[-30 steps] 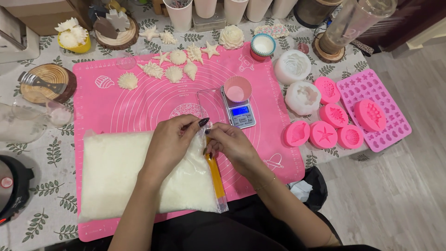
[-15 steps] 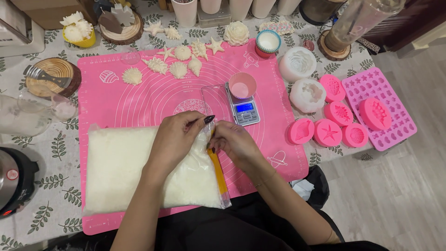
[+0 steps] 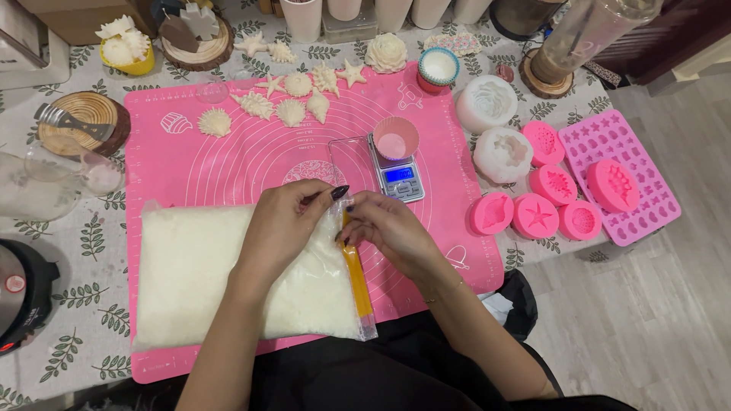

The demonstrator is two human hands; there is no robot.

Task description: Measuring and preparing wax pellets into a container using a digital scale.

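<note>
table (image 3: 91, 251) | leaf-print cloth | pink mat (image 3: 228, 160) | pink moulds (image 3: 537, 215)

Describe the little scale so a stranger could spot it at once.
Start at the big pink silicone mat. Near its right-centre, just beyond the two hands, sits the small silver pocket scale. Its lit blue display and the pink cupcake liner on top set it apart.

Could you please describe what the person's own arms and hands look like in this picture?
Both forearms are bare, with no sleeves or gloves. The left hand and right hand have long, pointed, dark-painted nails. A thin bracelet circles the right wrist. No rings are clearly visible.
</note>
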